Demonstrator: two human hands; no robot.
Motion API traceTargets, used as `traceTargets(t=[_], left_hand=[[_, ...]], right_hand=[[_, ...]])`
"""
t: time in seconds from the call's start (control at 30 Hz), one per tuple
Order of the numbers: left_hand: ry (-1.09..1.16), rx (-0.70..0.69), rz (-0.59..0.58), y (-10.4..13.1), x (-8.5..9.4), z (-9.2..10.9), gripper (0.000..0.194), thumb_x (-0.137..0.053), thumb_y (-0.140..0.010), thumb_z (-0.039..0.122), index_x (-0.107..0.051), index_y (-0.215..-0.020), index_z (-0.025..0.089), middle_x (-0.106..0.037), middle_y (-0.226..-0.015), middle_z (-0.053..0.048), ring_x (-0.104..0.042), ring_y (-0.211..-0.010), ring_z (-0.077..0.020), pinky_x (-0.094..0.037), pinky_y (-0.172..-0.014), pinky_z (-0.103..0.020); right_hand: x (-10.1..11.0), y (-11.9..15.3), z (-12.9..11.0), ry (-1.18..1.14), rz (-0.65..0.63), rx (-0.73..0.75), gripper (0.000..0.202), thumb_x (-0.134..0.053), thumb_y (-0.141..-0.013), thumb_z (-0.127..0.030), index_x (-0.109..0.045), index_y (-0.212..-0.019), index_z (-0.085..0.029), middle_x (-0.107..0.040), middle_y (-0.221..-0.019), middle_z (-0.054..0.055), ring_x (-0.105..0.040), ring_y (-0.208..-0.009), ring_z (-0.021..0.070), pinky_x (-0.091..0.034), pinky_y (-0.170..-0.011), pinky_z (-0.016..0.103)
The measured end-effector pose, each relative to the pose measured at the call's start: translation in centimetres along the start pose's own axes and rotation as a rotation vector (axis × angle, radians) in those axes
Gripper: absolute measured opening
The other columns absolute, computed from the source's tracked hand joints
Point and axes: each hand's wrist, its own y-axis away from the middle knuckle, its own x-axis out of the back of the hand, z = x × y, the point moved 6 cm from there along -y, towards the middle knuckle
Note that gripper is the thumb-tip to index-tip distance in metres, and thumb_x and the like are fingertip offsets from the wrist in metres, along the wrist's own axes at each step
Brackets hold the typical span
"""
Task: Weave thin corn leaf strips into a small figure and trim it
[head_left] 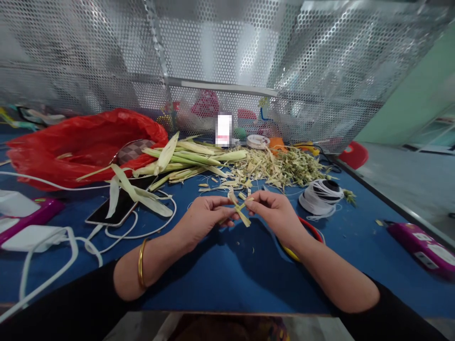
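Between my two hands is a small piece of folded pale leaf strips (242, 213), with short ends sticking out on several sides. My left hand (209, 215) pinches its left side between thumb and fingers. From the right, my right hand (272, 210) pinches another end of the strips. Just beyond the hands lie scattered leaf scraps (236, 182). A bundle of long green and pale leaves (192, 158) lies behind them to the left, and a heap of dried clippings (284, 166) to the right.
A red plastic bag (85, 137), a phone (113, 206) with white cables (138, 234) and a purple power strip (39, 213) are on the left. A thread spool (321, 196) and another purple power strip (423, 246) lie right. Red-handled scissors (311, 229) are partly under my right arm.
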Motion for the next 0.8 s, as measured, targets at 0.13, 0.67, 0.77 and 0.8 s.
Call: traceTargets(t=[0.13, 0.67, 0.77, 0.8], left_hand=[[-0.002, -0.042, 0.064, 0.2, 0.4, 0.6, 0.021, -0.077, -0.065, 0.025, -0.075, -0.083, 0.014, -0.074, -0.074, -0.006, -0.065, -0.065, -0.0146, -0.051, -0.063, -0.025], [-0.336, -0.228, -0.001, 0.7, -0.3, 1.4, 0.022, -0.067, -0.074, 0.030, -0.075, -0.090, 0.017, -0.072, -0.072, -0.002, -0.059, -0.059, -0.0130, -0.048, -0.061, -0.023], [-0.307, -0.210, -0.041, 0.6, -0.4, 1.1, 0.019, -0.067, -0.074, 0.030, -0.075, -0.083, 0.016, -0.068, -0.068, -0.001, -0.057, -0.057, -0.0116, -0.046, -0.058, -0.021], [-0.314, -0.210, -0.041, 0.5, -0.3, 1.1, 0.018, -0.067, -0.074, 0.030, -0.075, -0.082, 0.015, -0.068, -0.067, -0.001, -0.056, -0.056, -0.0111, -0.046, -0.058, -0.021]], right_hand=[[-0.2, 0.3, -0.4, -0.090, -0.006, -0.033, 0.015, -0.064, -0.074, -0.033, -0.066, -0.073, -0.018, -0.062, -0.065, -0.001, -0.055, -0.064, 0.0141, -0.044, -0.068, 0.029], [-1.2, 0.4, 0.3, -0.114, -0.018, -0.067, 0.023, -0.067, -0.075, -0.038, -0.065, -0.069, -0.016, -0.059, -0.057, -0.002, -0.054, -0.057, 0.0126, -0.043, -0.061, 0.027], [-1.3, 0.5, 0.4, -0.073, -0.002, -0.037, 0.022, -0.065, -0.076, -0.036, -0.064, -0.067, -0.016, -0.059, -0.056, -0.001, -0.054, -0.056, 0.0129, -0.043, -0.059, 0.026], [-1.2, 0.5, 0.3, -0.053, 0.008, -0.018, 0.022, -0.064, -0.077, -0.035, -0.064, -0.067, -0.016, -0.059, -0.056, -0.001, -0.054, -0.056, 0.0131, -0.043, -0.059, 0.026]])
